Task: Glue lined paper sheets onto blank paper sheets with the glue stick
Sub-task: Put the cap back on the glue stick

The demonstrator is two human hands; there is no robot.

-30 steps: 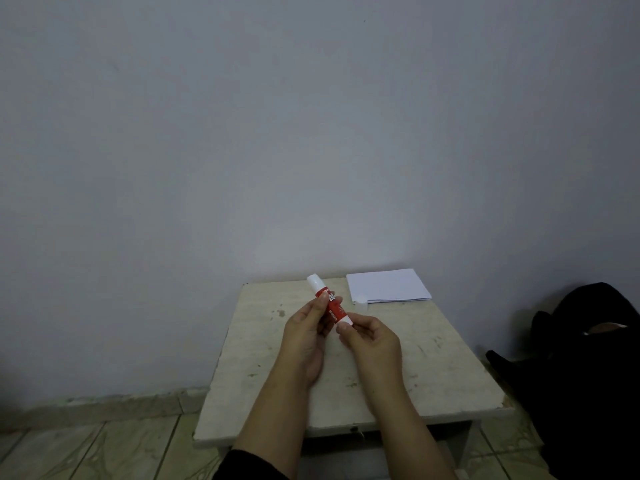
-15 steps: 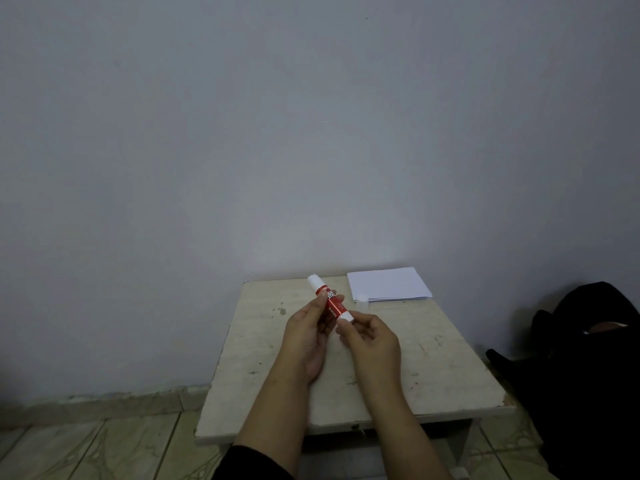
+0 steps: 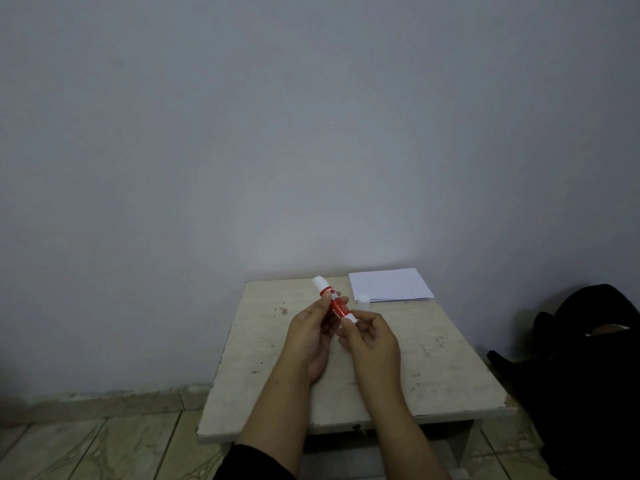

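I held the glue stick (image 3: 334, 300) above the table (image 3: 263, 355), my left hand (image 3: 313, 336) wrapped round its red barrel and my right hand (image 3: 369, 337) pinching the white base between fingertips and thumb, I judged to wind up the glue. What looked like its cap (image 3: 363, 298) lay by the paper stack (image 3: 389, 285) at the far right corner. No sheet was laid out or glued, so nearly all the work remained.
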